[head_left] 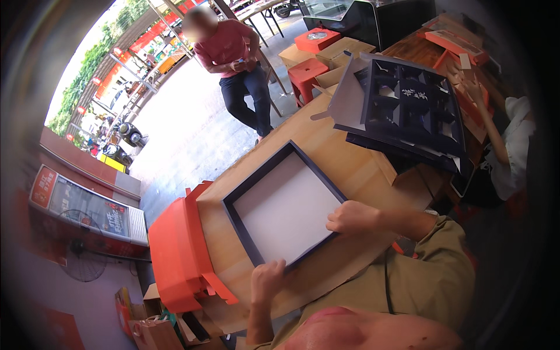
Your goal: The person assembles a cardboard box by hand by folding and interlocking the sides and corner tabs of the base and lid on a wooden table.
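Observation:
A shallow dark navy cardboard box (286, 201) with a white inside lies on the wooden table in front of me, its walls standing up. My left hand (268, 281) is closed over the wall at the near left corner, thumb side by the rim. At the near right corner, my right hand (354, 217) grips the wall with its fingers curled. The undersides of both hands' fingers are partly hidden.
Flat orange-red cardboard sheets (181, 251) are stacked left on the table (224, 251). Dark navy cardboard pieces with compartments (408, 99) pile up at the right. A co-worker's hand (473, 90) is beyond them. Another person (236, 64) stands across the table, near a red stool (306, 76).

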Tool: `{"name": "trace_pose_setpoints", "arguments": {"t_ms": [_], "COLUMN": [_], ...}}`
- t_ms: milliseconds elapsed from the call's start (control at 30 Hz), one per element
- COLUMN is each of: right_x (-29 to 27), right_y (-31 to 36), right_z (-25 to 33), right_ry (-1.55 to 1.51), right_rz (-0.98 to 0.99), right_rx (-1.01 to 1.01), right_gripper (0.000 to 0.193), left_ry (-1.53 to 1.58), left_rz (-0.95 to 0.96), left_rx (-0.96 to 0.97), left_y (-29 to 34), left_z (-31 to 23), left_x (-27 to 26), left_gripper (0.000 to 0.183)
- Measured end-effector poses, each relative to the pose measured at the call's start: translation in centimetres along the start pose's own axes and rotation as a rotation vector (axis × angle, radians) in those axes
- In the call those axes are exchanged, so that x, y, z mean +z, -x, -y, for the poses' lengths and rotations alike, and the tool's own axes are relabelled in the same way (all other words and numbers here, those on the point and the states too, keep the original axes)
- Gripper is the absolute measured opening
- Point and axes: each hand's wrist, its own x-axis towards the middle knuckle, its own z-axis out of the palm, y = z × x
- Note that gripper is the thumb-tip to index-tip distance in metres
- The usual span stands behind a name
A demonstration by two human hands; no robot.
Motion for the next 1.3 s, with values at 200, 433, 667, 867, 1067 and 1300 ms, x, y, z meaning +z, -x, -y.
{"name": "trace_pose_setpoints", "arguments": {"t_ms": [200, 433, 667, 867, 1067, 1300], "right_x": [0.8, 1.5, 0.0, -3.1, -5.0, -0.8], "right_y": [1.2, 1.0, 0.7, -0.5, -4.4, -9.4], "right_z": [1.2, 0.7, 1.3, 0.9, -1.7, -11.5], "right_ry": [0.116, 0.077, -0.023, -0.222, -0.144, -0.431], "right_rz": [-0.071, -0.09, 0.032, 0.12, -0.319, -0.566], "right_rx": [0.015, -0.013, 0.064, 0.063, -0.108, 0.221], "right_gripper": [0.038, 0.037, 0.036, 0.036, 0.032, 0.036], "left_ry": [-0.031, 0.018, 0.044, 0.048, 0.068, 0.047], "left_rz": [-0.104, -0.072, 0.021, -0.014, 0.015, -0.016], "left_rx": [0.053, 0.047, -0.078, -0.046, -0.053, -0.025], "left_y": [0.9, 0.9, 0.1, 0.5, 0.6, 1.1], "left_z": [0.4, 0.1, -1.5, -0.6, -0.7, 0.3], "left_x": [1.6, 1.2, -0.3, 1.0, 0.5, 2.2], "left_gripper": [0.041, 0.035, 0.034, 0.033, 0.032, 0.036]}}
